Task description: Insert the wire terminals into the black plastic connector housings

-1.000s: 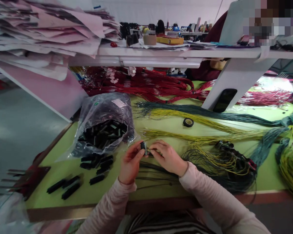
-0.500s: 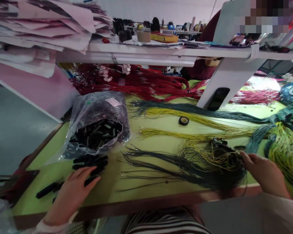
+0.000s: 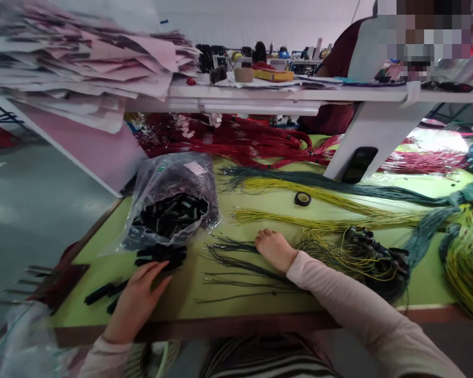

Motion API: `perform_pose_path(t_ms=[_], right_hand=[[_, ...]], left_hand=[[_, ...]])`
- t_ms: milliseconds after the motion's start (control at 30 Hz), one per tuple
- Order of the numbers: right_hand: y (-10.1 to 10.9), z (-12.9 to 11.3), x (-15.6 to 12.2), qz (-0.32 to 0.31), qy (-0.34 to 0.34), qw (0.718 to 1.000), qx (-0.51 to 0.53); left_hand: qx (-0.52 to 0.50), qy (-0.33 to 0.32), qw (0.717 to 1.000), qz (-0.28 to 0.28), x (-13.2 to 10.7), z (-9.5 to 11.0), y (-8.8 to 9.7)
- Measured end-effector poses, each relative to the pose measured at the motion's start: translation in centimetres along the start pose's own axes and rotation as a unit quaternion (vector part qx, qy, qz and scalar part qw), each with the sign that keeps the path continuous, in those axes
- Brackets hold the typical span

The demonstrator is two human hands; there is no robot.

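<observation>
My left hand [image 3: 140, 299] is at the left of the table, thumb and fingers apart, with its fingertips at a small heap of black plastic connector housings [image 3: 161, 255]. Behind that heap lies a clear plastic bag [image 3: 173, 178] full of similar black pieces. My right hand [image 3: 276, 249] is over the dark green wires [image 3: 240, 262], fingers curled in; whatever is in them, if anything, is hidden. Right of it, beyond my sleeve, rests a bundle of yellow and dark wires with black connectors [image 3: 378, 252] at one end.
A roll of black tape [image 3: 302, 198] lies near yellow wires [image 3: 268, 215]. Red wires [image 3: 252, 139] fill the back beneath a white shelf [image 3: 236, 94] stacked with papers [image 3: 102, 58]. A dark phone [image 3: 360, 164] leans on the shelf post. Another person [image 3: 362, 47] is behind the shelf.
My right hand has left the connector end of the wire bundle and moved left over the dark wires. My left hand stays by the black housings. The camera view has shifted slightly.
</observation>
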State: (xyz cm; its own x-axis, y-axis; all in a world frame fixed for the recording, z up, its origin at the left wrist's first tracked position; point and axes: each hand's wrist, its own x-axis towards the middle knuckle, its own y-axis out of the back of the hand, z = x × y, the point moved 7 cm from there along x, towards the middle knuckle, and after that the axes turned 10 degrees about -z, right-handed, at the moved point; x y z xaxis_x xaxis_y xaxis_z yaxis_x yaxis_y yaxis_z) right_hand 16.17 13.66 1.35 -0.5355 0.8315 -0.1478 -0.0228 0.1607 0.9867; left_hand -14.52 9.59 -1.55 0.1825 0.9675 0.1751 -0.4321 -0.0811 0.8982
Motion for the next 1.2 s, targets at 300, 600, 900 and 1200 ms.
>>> perform_pose_path(t_ms=[300,600,900,1200], right_hand=[[4.8,-2.7,-1.9,0.106,0.132,0.95,0.264],[4.3,-4.5,-0.3,-0.003,0.176,0.804,0.568],[12.0,-5.2,-0.1,0.098,0.206,0.796,0.561],[6.7,-1.0,0.1,0.121,0.084,0.662,0.735]], left_hand=[[-0.031,-0.013,0.998,0.058,0.7,1.8,0.1],[-0.414,0.163,0.895,0.041,0.4,4.9,1.0],[-0.731,0.064,0.68,0.01,6.2,11.7,-1.0],[-0.775,0.045,0.622,-0.098,8.9,17.1,-3.1]])
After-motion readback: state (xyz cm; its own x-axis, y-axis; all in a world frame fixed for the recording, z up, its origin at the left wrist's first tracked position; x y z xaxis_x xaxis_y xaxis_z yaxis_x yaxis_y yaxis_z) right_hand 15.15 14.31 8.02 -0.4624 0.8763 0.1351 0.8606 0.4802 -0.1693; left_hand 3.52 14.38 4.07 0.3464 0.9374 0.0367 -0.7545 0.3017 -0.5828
